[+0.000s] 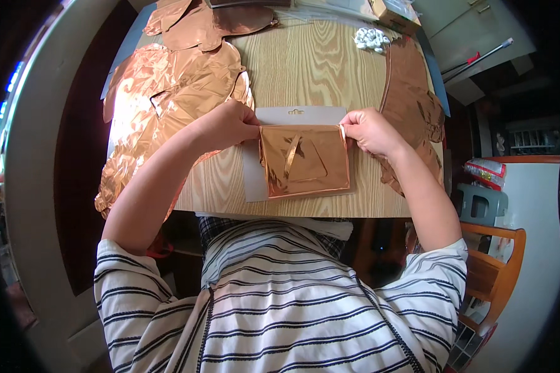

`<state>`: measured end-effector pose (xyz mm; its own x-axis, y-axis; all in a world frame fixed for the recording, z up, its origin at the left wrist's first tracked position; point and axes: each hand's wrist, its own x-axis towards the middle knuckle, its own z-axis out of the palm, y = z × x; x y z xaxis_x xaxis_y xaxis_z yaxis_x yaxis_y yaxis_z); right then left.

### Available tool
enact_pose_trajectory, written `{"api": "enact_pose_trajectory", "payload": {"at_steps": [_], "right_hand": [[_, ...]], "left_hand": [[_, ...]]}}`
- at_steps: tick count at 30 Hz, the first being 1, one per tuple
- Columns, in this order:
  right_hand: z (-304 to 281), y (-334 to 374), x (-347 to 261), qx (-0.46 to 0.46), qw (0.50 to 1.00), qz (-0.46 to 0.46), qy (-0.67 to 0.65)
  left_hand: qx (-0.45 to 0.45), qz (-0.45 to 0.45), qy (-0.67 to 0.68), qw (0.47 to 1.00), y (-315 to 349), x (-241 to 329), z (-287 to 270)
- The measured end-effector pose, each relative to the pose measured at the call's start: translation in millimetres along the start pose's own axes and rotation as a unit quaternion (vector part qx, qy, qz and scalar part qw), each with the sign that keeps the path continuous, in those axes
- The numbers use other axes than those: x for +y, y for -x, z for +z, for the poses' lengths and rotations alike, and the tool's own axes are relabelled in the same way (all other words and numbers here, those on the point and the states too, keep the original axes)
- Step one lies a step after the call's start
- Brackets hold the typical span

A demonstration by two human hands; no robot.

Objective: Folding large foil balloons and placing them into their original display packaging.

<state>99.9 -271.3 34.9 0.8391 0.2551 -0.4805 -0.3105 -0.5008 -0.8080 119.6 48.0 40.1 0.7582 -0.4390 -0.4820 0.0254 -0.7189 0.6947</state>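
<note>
A folded copper-coloured foil sheet (pixel 308 169), roughly square, lies flat on a pale backing card (pixel 270 116) near the table's front edge. The card has a hanging slot at its top and shows past the foil on several sides. At the foil's upper left corner, my left hand (pixel 236 120) is closed in a pinch. My right hand (pixel 369 130) pinches the upper right corner, where a small white bit shows by the fingertips. Creases and a raised fold mark the foil's middle.
Large crumpled copper foil pieces (pixel 186 84) cover the table's left side, with more foil (pixel 417 112) along the right. Small white pieces (pixel 371 40) are heaped at the back right, near a cardboard box (pixel 397 15). A wooden chair (pixel 510 267) stands right of the table.
</note>
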Motion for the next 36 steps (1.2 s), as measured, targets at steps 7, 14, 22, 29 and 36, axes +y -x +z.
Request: {"api": "enact_pose_trajectory", "payload": {"at_steps": [7,14,22,29,36], "right_hand": [[1,-1,1,0.008,1.0,0.012,0.008],[2,0,2,0.005,1.0,-0.008,0.019],[-5,-12,18,-0.002,0.995,-0.091,0.038],[-4,-16,11,-0.013,1.0,0.006,0.0],[-12,-11,-1,-0.03,0.996,0.033,-0.077]], "left_hand": [[0.023,-0.011,0.0,1.0,6,7,5],[0.084,0.015,-0.055,0.995,5,-4,14],[0.06,-0.008,0.072,0.996,1,-11,9],[0.035,-0.045,0.127,0.99,2,1,3],[0.036,-0.055,0.115,0.991,-4,-5,3]]}}
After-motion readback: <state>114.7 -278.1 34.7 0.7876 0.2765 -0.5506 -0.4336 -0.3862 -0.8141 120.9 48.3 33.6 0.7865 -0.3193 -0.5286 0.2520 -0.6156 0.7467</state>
